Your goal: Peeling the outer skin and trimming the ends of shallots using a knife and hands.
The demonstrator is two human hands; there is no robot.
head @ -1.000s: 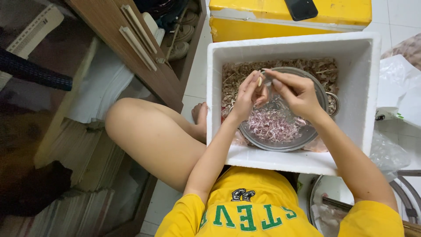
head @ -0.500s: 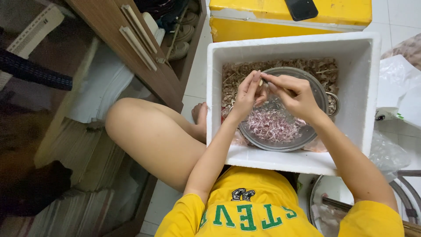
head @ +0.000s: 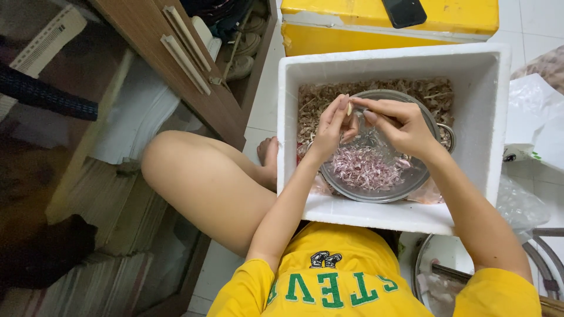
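Both of my hands meet over a metal bowl (head: 358, 191) that sits inside a white foam box (head: 479, 64). My left hand (head: 330, 126) and my right hand (head: 399, 124) pinch one small pale clove (head: 349, 108) between their fingertips. Purple-white peelings (head: 365, 169) lie heaped in the bowl. Brown dry husks (head: 432, 89) fill the box around the bowl. Whether the right hand also holds a small tool cannot be made out.
A yellow box (head: 376, 26) with a dark phone (head: 403, 10) on top stands beyond the foam box. A wooden cabinet (head: 176, 70) stands to the left by my bent knee (head: 194, 176). Plastic bags (head: 537, 126) and a metal pot (head: 435, 276) lie at the right.
The hands have stayed over the bowl. The fingertips have shifted slightly around the small clove.
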